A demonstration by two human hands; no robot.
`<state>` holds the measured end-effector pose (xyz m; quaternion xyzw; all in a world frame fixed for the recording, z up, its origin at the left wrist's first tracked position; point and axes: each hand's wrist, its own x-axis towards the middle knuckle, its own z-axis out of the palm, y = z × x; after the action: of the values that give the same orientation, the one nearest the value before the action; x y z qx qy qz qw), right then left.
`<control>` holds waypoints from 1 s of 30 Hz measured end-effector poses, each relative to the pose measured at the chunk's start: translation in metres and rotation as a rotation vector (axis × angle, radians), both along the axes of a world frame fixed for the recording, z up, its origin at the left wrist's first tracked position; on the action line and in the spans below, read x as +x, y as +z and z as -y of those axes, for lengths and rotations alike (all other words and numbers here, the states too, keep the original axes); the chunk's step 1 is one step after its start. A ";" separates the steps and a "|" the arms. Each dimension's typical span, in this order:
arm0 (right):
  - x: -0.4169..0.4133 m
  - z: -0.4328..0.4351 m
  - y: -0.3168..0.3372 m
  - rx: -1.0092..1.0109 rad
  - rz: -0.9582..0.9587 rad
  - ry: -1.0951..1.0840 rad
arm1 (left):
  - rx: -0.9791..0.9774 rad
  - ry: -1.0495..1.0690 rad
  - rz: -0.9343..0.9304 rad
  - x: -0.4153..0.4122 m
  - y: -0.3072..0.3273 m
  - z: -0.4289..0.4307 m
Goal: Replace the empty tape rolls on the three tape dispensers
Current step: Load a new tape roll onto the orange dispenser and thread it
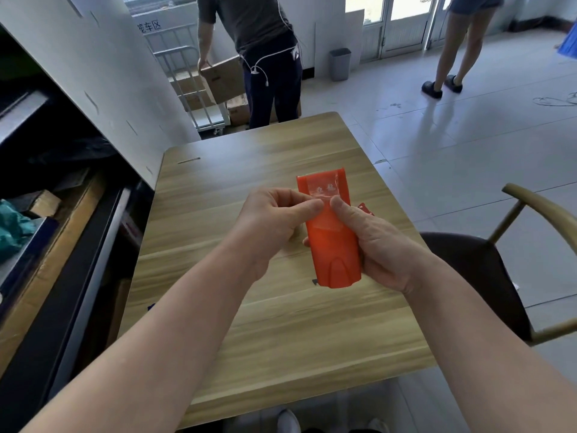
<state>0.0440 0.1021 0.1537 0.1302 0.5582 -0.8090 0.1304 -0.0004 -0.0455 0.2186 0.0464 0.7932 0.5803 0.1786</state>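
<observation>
An orange tape dispenser is held upright above the wooden table, its back toward me. My right hand wraps around its right side, thumb pressed on its face. A strip of clear tape lies across the dispenser's upper part. My left hand pinches the tape's left edge between thumb and forefinger. A small orange piece shows behind my right thumb. The roll inside the dispenser is hidden.
A dark-seated wooden chair stands at the table's right. Shelving with boxes lines the left. One person handles a cardboard box beyond the table's far edge; another stands at the back right near a grey bin.
</observation>
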 end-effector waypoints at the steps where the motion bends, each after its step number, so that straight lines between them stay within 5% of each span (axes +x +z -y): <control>1: 0.001 0.000 0.000 0.012 -0.012 0.019 | 0.002 0.001 0.010 -0.001 0.000 0.000; 19: 0.000 -0.001 0.000 0.029 -0.024 -0.041 | 0.088 -0.114 0.113 0.000 -0.002 0.007; 30: 0.004 0.003 0.005 -0.136 -0.045 -0.003 | 0.005 -0.057 -0.155 0.004 -0.012 0.000</control>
<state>0.0481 0.0994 0.1589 0.1036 0.5045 -0.8480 0.1250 0.0032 -0.0460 0.2063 0.1141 0.8014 0.5718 0.1332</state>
